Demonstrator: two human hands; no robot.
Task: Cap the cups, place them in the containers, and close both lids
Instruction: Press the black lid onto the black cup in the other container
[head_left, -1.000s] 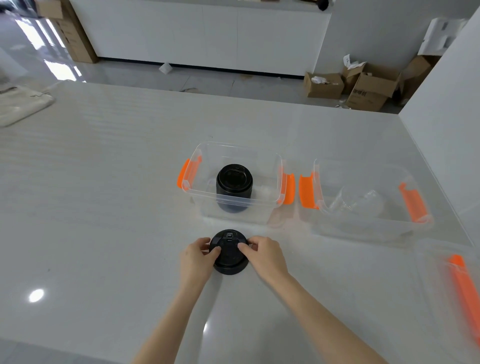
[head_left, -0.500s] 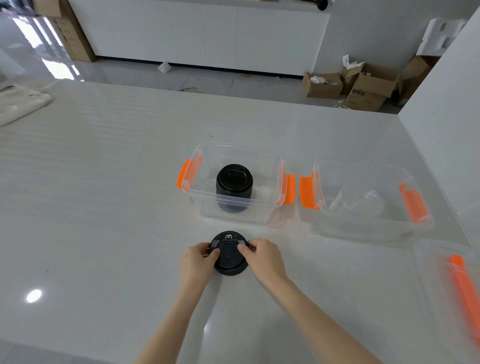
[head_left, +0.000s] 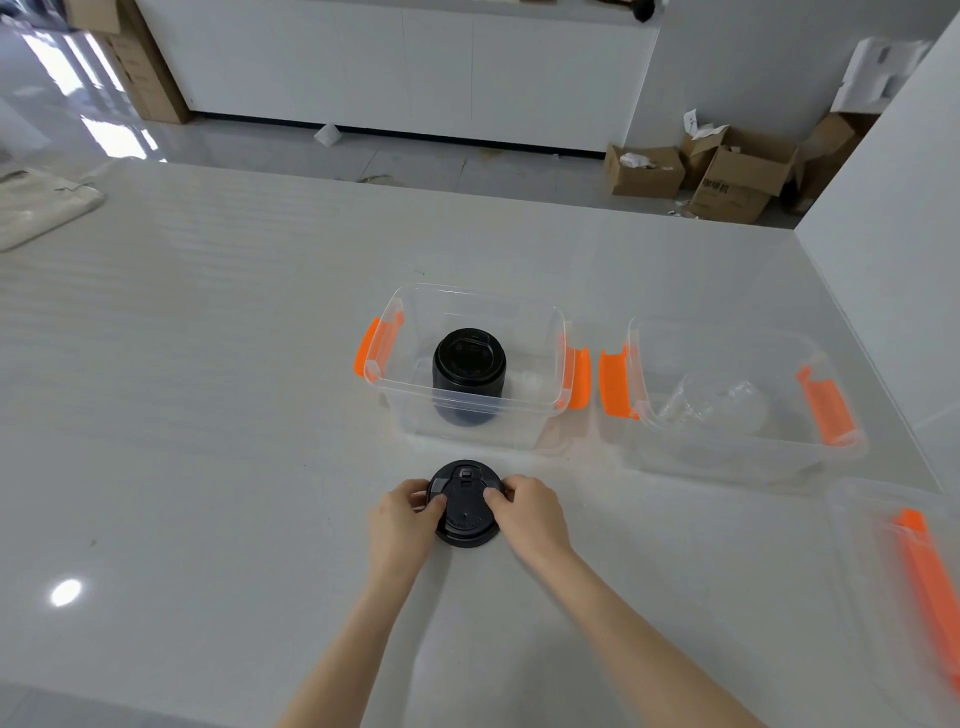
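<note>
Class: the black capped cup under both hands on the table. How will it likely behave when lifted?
The black cup looks like thin disposable ware, so probably light. Being taller than wide, it may tip if nudged. The left hand and right hand press its lid; squeezing could dent it.

A: What colours are showing on the desk (head_left: 260, 389)?
B: It's looking pale grey-white and glossy. The two cups, one in front (head_left: 464, 506) and one in the left container (head_left: 469, 371), are showing plain black.
A: And the containers?
B: The left container (head_left: 415, 426) and right container (head_left: 675, 452) are looking clear, with orange latches (head_left: 826, 402).
</note>
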